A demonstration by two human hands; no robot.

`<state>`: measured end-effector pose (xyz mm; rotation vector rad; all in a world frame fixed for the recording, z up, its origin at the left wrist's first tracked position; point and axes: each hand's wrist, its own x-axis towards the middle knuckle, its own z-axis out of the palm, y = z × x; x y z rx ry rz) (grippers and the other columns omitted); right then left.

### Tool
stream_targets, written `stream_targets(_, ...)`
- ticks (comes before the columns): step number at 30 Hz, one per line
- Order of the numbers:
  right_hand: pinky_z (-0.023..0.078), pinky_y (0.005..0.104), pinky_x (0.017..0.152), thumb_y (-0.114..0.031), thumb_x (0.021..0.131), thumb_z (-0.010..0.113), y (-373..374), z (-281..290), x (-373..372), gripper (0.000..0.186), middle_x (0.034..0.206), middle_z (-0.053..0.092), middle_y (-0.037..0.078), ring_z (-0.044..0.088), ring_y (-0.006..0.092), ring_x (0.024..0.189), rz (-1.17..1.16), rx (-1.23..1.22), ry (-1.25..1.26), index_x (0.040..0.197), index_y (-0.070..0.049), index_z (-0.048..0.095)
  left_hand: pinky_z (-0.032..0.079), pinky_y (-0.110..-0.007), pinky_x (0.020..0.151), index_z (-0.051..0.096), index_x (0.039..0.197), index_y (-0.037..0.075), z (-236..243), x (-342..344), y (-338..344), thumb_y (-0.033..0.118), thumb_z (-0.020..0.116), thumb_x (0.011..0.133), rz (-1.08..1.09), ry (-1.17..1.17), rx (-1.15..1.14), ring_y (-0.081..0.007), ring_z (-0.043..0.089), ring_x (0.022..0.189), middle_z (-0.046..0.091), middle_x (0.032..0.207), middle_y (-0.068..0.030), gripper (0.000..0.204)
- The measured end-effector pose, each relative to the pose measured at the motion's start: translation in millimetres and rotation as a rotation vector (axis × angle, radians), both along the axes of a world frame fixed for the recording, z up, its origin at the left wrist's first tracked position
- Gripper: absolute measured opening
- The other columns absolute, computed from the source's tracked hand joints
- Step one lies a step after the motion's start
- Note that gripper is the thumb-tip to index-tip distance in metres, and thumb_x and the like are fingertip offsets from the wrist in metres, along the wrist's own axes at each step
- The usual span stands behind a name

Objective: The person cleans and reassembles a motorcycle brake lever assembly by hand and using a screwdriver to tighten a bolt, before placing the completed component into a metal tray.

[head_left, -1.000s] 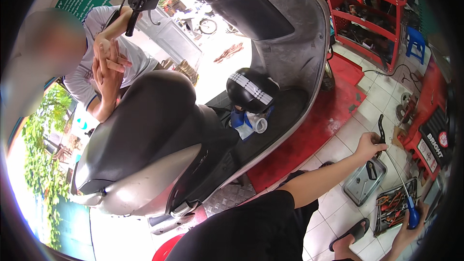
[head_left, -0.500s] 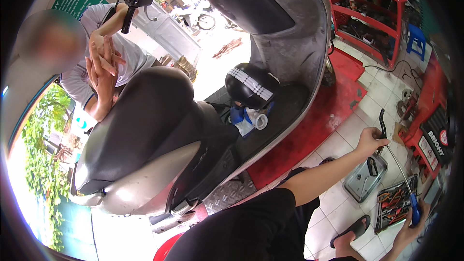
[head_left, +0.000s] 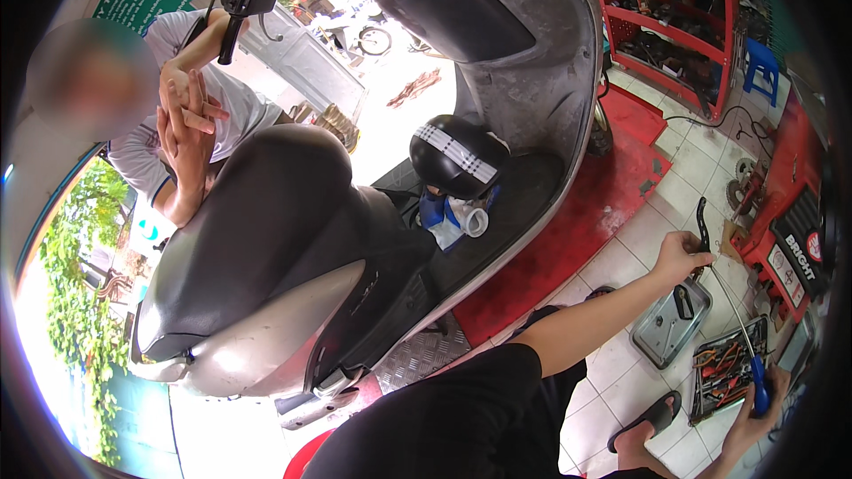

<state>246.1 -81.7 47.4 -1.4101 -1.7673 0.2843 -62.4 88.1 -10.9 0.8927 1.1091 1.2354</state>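
Left hand [head_left: 682, 255] barely shifted, closed on black metal lever [head_left: 701, 227], right hand [head_left: 756, 408] gripped around blue-handled long screwdriver [head_left: 756, 387] over open tool tray [head_left: 726, 367], white tiled floor [head_left: 621, 257] bare beside grey scooter [head_left: 355, 239].

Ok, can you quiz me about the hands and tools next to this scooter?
1. True or false: the right hand holds a blue-handled screwdriver.
2. What rests on the scooter's footboard? A) black helmet B) red bucket C) tyre
3. Fill in: the left hand grips a black ____.
Key: 1 true; 2 A; 3 lever.
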Motion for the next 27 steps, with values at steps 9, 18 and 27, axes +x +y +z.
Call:
stream_targets(9,0.037,0.0344,0.103,-0.017,0.098,0.05,4.3,17.7,-24.1,0.041,0.129,0.057,0.015,0.052,0.0238,0.121,-0.226,-0.184,0.092,0.135,0.002,0.049,0.048,-0.026,0.052,0.06,0.084,-0.002,-21.3,-3.5,6.8,0.001,0.077,0.074,0.057,0.05,0.077,-0.0123,0.061,0.061,0.067,0.077,-0.0098,0.021)
stream_targets(18,0.038,0.0325,0.102,-0.015,0.098,0.051,0.4,24.2,-31.5,0.042,0.13,0.056,0.016,0.053,0.0225,0.116,-0.128,-0.171,0.261,0.137,0.002,0.047,0.048,-0.025,0.053,0.061,0.085,-0.003,-2.4,-2.1,-1.3,0.003,0.077,0.075,-0.015,0.037,-0.04,-0.0125,0.063,0.063,0.067,0.075,-0.0091,0.02)
stream_targets(27,0.042,0.0319,0.097,-0.015,0.098,0.052,-2.2,13.6,-18.6,0.041,0.13,0.057,0.014,0.055,0.0205,0.114,-0.094,-0.034,0.054,0.135,0.002,0.049,0.049,-0.025,0.054,0.062,0.085,-0.003,-4.4,-1.7,0.1,0.004,0.077,0.075,-0.024,0.029,-0.049,-0.0129,0.063,0.063,0.067,0.075,-0.009,0.02)
